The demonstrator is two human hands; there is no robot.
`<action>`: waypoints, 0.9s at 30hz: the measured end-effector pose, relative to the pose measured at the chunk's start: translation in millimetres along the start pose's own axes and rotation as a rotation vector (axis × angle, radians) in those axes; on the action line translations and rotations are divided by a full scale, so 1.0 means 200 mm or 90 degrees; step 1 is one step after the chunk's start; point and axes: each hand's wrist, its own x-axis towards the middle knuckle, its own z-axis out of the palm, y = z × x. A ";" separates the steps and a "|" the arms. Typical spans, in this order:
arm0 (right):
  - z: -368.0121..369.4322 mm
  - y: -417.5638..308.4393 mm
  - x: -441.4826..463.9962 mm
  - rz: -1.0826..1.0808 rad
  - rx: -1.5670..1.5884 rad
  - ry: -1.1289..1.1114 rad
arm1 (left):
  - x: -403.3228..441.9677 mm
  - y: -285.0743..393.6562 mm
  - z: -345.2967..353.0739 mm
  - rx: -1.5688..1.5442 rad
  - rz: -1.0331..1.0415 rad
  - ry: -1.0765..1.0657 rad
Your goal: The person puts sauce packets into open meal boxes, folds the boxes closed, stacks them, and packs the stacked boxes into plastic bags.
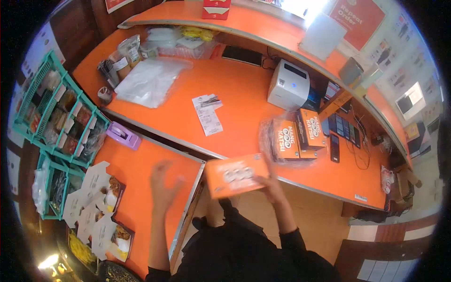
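An orange food box with white print is gripped along its right side by my right hand, in front of my body near the counter's front edge. My left hand hovers above the smaller orange table to the left, blurred by motion, its thumb and fingers apart and nothing in them. Several open food boxes with fried food and egg inside stand farther left on that table. Right of the held box, more closed orange boxes sit in a clear plastic bag on the counter.
Paper receipts lie mid-counter, with a white label printer behind. A purple tape dispenser stands beside teal baskets. Clear plastic bags lie at the back left. A phone lies right of the boxes.
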 end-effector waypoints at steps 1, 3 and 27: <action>-0.13 0.02 0.00 -0.027 0.064 0.075 | -0.02 -0.20 -0.01 -0.002 -0.041 0.078; -0.31 0.04 0.02 -0.120 0.164 0.233 | -0.15 -0.62 0.00 0.193 -0.112 0.224; 1.52 0.12 0.37 -0.517 -0.378 -0.373 | -0.72 -0.66 0.00 0.168 -0.351 0.231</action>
